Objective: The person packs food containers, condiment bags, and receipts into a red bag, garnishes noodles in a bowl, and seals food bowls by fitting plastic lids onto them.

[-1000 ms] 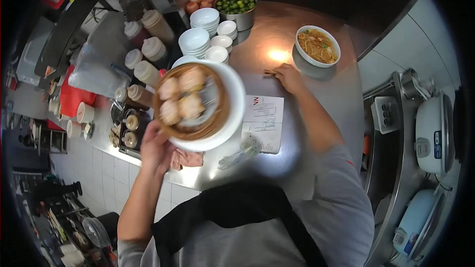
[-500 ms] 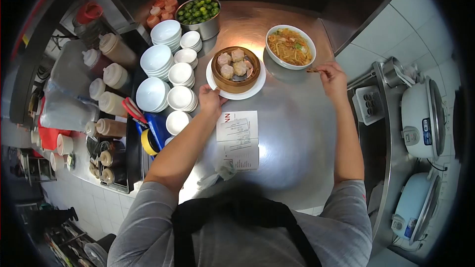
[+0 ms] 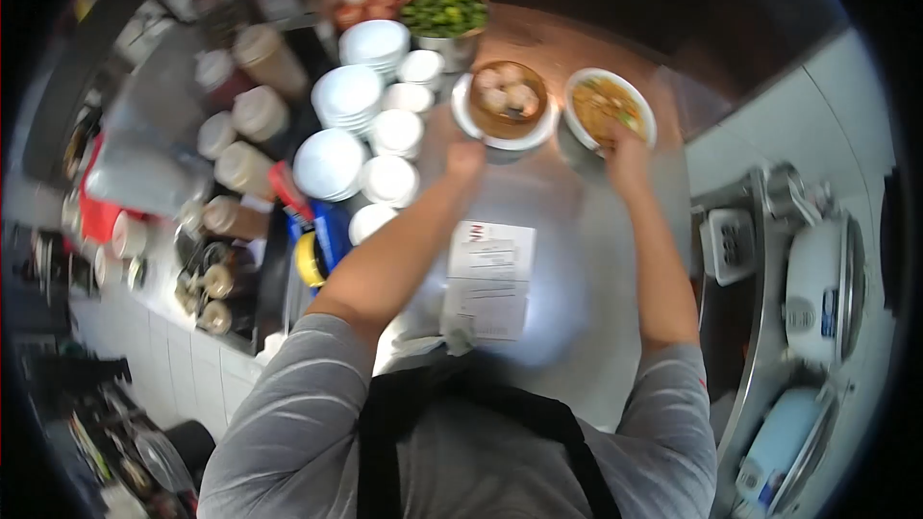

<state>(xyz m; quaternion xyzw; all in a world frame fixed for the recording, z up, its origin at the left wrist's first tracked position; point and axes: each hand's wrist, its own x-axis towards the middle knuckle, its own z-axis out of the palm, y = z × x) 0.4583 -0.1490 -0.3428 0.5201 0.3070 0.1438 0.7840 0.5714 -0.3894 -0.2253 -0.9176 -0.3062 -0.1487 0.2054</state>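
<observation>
A bamboo steamer (image 3: pixel 502 131) with several dumplings (image 3: pixel 507 88) stands on a white plate (image 3: pixel 464 121) at the back of the steel counter. My left hand (image 3: pixel 465 163) is at the near left rim of that plate, its fingers smeared by motion. Just right of the steamer is a white bowl (image 3: pixel 646 139) of noodles (image 3: pixel 601 101). My right hand (image 3: pixel 626 149) reaches to the bowl's near edge; blur hides its fingertips and anything between them. Nearer to me, a printed sheet with a slip (image 3: pixel 490 279) lies on the counter (image 3: pixel 577 259).
Stacked white bowls (image 3: pixel 329 163) and small dishes (image 3: pixel 389 181) line the left side, beside sauce bottles (image 3: pixel 260 113). A metal pot (image 3: pixel 450 50) of green fruit stands behind. A yellow tape roll (image 3: pixel 309 259) is left of my forearm. Rice cookers (image 3: pixel 815 293) stand at right.
The plate with the steamer, first held up in my left hand, now rests on the counter beside the noodle bowl. My right hand has moved from the bowl's right side to its near edge.
</observation>
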